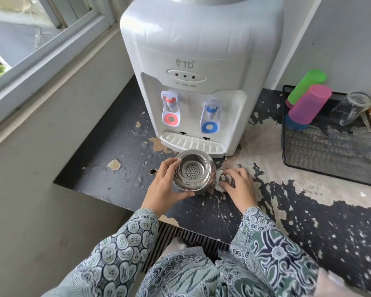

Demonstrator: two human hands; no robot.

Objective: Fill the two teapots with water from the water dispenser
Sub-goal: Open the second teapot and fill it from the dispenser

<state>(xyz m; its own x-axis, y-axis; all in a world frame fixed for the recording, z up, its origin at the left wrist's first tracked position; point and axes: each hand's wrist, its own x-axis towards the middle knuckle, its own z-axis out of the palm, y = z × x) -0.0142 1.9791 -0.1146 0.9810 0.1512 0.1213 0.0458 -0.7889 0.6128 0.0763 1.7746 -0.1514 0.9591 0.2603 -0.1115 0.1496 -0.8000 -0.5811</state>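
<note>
A shiny steel teapot [192, 172] stands on the worn black counter just in front of the white water dispenser [199, 71]. The pot is uncovered, and a perforated strainer basket sits in its mouth. Its spout [153, 172] points left. My left hand [166, 185] wraps around the pot's left side. My right hand [238, 187] holds the flipped-back lid [224, 181] by its knob at the pot's right side. The dispenser has a red tap [171, 108] on the left and a blue tap [211, 116] on the right, above a drip tray [192, 144]. Only one teapot is in view.
A black mesh tray [330, 146] at the right holds a green cup [306, 86], a pink cup [308, 106] and an upturned glass [349, 108]. A window and wall close off the left side. The counter's front edge [201, 230] lies near my sleeves.
</note>
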